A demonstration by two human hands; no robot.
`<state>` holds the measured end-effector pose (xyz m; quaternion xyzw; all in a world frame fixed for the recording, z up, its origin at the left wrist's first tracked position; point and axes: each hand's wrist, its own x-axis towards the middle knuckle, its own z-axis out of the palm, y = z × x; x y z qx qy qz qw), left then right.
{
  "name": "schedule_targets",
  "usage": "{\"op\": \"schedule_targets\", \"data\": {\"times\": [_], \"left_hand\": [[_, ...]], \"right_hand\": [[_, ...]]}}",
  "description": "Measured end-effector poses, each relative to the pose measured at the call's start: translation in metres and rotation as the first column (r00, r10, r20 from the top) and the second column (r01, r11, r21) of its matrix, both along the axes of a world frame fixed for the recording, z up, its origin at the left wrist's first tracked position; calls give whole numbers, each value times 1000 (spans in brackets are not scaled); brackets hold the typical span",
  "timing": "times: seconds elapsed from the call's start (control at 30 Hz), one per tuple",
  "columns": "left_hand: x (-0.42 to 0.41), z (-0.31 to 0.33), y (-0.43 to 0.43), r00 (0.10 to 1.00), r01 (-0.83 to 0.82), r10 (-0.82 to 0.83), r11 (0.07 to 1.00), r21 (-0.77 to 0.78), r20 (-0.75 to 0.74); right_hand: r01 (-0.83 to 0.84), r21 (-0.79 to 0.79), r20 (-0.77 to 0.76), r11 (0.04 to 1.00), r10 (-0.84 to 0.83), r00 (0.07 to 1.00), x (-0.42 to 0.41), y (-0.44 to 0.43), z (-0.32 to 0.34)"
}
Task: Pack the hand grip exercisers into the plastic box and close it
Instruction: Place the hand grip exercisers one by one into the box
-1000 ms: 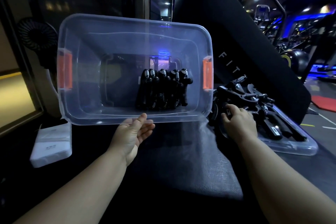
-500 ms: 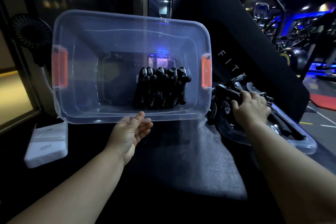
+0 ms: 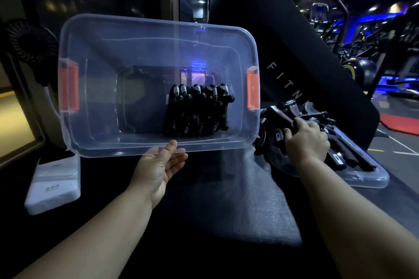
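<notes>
A clear plastic box [image 3: 95,142] with orange latches is tilted toward me, its opening facing the camera. A row of several black hand grip exercisers [image 3: 197,112] stands in its lower right part. My left hand [image 3: 162,166] holds the box's near rim, thumb on the edge and fingers under it. To the right, a pile of black exercisers [image 3: 340,154] lies on the clear lid [image 3: 365,179]. My right hand [image 3: 305,140] grips the handle of one exerciser [image 3: 282,118] at the left of that pile.
A white flat packet [image 3: 54,186] lies at the left on the dark surface. A small black fan [image 3: 31,41] stands behind it. A black padded gym bench back [image 3: 294,56] rises behind the pile. Grey cloth [image 3: 249,199] covers the surface between my arms.
My right hand has reached further into the pile and its fingers have curled round an exerciser handle. The box and my left hand have hardly moved.
</notes>
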<state>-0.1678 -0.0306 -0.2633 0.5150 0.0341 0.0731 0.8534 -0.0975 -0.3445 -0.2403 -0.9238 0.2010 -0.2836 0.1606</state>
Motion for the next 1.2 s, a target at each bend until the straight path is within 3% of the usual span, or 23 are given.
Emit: {"op": "schedule_targets", "data": {"times": [0.67,0.87,1.2], "left_hand": [[-1,0,-1,1000,5,-5,1000,-3,10],[-1,0,-1,1000,2,-2,1000,3,4],[-4,2,-3,1000,-14,14,1000,21,-3]], "right_hand": [[48,-15,-48,999,-49,998,-12,-4,-4],[-2,2,-143,1000,2,990,-9,-4,-6],[-33,7,-66,999,34,997,-11,-1,-3]]}}
